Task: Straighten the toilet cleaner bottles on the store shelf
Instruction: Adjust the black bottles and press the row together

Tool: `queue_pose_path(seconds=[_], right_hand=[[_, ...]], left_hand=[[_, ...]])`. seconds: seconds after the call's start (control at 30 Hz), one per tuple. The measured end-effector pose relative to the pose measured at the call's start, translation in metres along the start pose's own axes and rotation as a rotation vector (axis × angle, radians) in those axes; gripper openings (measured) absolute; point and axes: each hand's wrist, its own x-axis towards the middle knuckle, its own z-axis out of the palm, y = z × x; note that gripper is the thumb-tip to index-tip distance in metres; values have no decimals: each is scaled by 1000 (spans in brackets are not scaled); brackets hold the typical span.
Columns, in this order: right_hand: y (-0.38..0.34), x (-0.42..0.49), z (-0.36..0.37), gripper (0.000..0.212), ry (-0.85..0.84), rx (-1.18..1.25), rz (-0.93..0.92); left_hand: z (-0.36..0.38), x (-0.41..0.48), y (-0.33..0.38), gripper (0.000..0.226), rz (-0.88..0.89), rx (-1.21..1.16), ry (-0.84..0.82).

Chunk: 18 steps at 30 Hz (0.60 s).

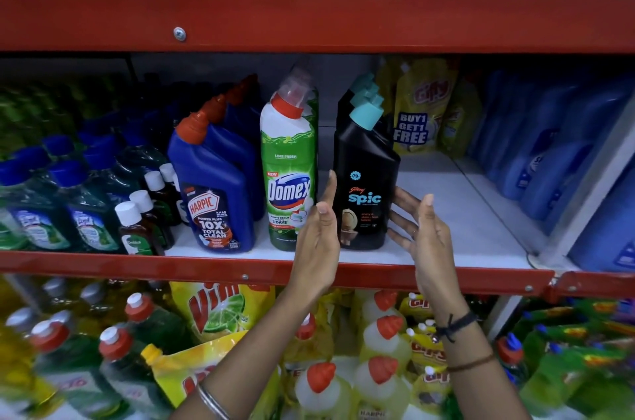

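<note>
On the middle shelf (457, 210) three rows of toilet cleaner stand side by side. A blue Harpic bottle (214, 186) with an orange cap fronts the left row, a green and white Domex bottle (288, 172) the middle one, and a black Spic bottle (365, 186) with a teal cap the right one. All three stand upright, labels forward. My left hand (318, 241) is open just left of the Spic bottle, fingers up, close to its side. My right hand (421, 230) is open at the bottle's right side, fingertips near its lower edge. Neither hand grips it.
Yellow Gify pouches (421, 110) stand behind the Spic row, blue bottles (549, 151) at the far right. Dark green bottles (86, 210) and small white-capped bottles (137, 227) fill the left. The red shelf beam (309, 14) hangs above. Dish liquid bottles (381, 344) and Vim pouches (216, 309) crowd the shelf below.
</note>
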Motion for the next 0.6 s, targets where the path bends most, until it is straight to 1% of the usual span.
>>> queue_pose_path(seconds=[0.07,0.13,0.17,0.2,0.27,0.33,0.4,0.5,0.6], right_hand=[[3,-6,3,55,89,-7,-66],[6,-17,10,52,215,-11,-212],[8,-23,14,52,248,-1,-287],[9,-29,20,50,241,12,-349],[10,-40,36,50,122,39,-403],[15,-46,56,58,-53,22,-367],[23,-47,76,63,-167,-43,-271],[27,-44,97,70,-217,-52,-145],[26,-36,106,92,-215,-14,-79]], left_hand=[[-2,-5,1,66,39,4,32],[-7,-13,1,59,125,-51,126],[-11,-17,0,58,177,-82,192],[-15,-20,0,58,225,-103,256],[-27,-23,-3,60,270,-119,337],[-39,-20,-8,62,242,-112,351],[-50,-15,-14,64,180,-99,317],[-61,-8,-21,69,132,-96,219],[-69,-3,-19,68,114,-86,125]])
